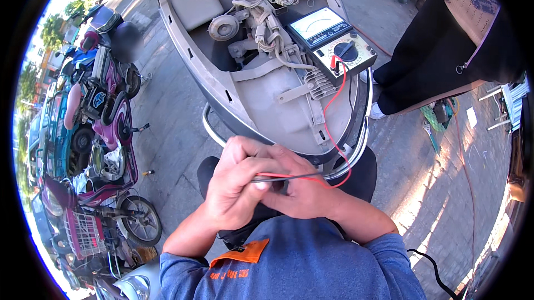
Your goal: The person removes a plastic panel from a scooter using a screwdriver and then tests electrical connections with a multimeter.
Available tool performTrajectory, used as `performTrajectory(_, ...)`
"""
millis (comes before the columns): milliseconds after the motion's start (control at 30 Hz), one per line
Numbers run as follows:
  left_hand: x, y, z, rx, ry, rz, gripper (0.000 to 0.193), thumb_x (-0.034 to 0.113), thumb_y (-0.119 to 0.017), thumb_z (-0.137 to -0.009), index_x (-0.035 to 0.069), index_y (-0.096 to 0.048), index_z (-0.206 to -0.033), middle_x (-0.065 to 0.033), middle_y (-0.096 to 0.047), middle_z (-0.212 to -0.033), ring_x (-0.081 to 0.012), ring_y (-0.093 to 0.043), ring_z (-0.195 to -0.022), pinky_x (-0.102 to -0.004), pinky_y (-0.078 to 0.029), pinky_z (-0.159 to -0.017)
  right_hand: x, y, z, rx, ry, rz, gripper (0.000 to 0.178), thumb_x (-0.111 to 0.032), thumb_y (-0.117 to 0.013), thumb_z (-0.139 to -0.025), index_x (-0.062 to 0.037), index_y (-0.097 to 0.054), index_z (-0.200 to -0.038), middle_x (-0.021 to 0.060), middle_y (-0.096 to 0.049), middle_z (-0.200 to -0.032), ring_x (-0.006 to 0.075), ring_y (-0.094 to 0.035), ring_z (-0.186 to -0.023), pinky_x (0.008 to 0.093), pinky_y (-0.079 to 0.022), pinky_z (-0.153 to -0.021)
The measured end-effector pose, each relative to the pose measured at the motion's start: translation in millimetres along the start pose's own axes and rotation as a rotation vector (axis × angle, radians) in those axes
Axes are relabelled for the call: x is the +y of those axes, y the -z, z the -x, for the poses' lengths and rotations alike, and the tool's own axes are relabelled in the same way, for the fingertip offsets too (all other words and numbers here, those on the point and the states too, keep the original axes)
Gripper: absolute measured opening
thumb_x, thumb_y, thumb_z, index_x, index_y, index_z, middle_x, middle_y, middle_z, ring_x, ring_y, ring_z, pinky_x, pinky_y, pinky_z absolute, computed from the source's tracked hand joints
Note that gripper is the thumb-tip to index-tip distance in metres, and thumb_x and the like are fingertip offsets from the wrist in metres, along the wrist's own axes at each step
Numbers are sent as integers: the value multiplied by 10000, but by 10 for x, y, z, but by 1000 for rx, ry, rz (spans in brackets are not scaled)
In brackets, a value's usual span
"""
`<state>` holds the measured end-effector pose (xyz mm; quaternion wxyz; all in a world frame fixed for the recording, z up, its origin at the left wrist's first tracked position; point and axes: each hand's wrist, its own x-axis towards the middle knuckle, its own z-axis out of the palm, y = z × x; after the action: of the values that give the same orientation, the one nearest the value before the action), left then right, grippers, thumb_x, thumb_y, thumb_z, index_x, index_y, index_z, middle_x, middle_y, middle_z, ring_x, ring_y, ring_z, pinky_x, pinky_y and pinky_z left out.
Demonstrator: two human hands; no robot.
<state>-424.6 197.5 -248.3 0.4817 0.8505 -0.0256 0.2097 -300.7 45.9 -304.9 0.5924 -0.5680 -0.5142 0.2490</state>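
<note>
My left hand (236, 180) and my right hand (303, 188) are together in front of my chest, fingers closed against each other. Red and black test leads (289, 176) pass between them; the left thumb and fingers pinch them, and the right hand closes about them too. The probe tips are hidden by my fingers. Beyond my hands, an analog multimeter (332, 43) with a dial and a rotary knob rests on the exposed body of an electric scooter (272, 97). The red lead loops from its sockets down to my hands. Wiring and connectors (267, 27) lie bare along the scooter's middle.
A chrome rail (361, 138) curves round the scooter's near end. Someone in black trousers (428, 49) stands close at the right. Parked scooters (114, 111) line the left side. Tools, including an adjustable wrench (431, 136), and a cable (464, 161) lie on the paving at right.
</note>
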Motion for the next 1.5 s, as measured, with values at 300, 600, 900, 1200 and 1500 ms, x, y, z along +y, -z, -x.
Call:
performTrajectory(300, 69, 303, -687, -34, -171, -212, 473, 158, -793, -892, 10, -738, -1338, -106, -602, -1158, -169, -550, -866, -310, -481, -723, 65, 128, -268, 265, -43, -9, 314, -184, -672, -1076, -69, -676, -1368, 94, -727, -991, 278, -739, -883, 406, -592, -862)
performTrajectory(600, -955, 798, -1759, -103, -45, -1019, 569, 111, -788, -889, 235, -674, -1433, -93, -708, -1172, -342, -713, -1076, -472, -589, -900, 500, 396, -1056, 663, 280, 38, 322, -275, -540, -1190, -3, -648, -1322, 78, -661, -1065, 141, -578, -881, 307, -505, -846)
performTrajectory(900, -1269, 705, -1745, -7, -167, -959, 561, 325, -811, -944, 191, -676, -1472, -89, -736, -1115, -362, -727, -1037, -479, -593, -872, 746, 369, -1282, 742, 205, 257, 199, -64, -671, -1073, 24, -655, -1251, 163, -732, -1114, 265, -734, -946, 382, -597, -840)
performTrajectory(1200, -1286, 661, -1747, 56, -209, -943, 501, 349, -782, -972, 159, -700, -1429, -77, -756, -1026, -340, -728, -1007, -471, -580, -843, 707, 336, -1300, 813, 212, 222, 190, -58, -687, -1059, 19, -657, -1230, 166, -719, -1114, 278, -734, -937, 371, -594, -826)
performTrajectory(1500, -1214, 665, -1779, -7, -74, -936, 546, 401, -766, -1006, 169, -664, -1490, -144, -787, -1168, -386, -736, -1096, -479, -581, -920, 650, 417, -1378, 806, 201, 114, 176, -63, -686, -1069, 26, -656, -1217, 155, -731, -1057, 272, -745, -868, 362, -599, -772)
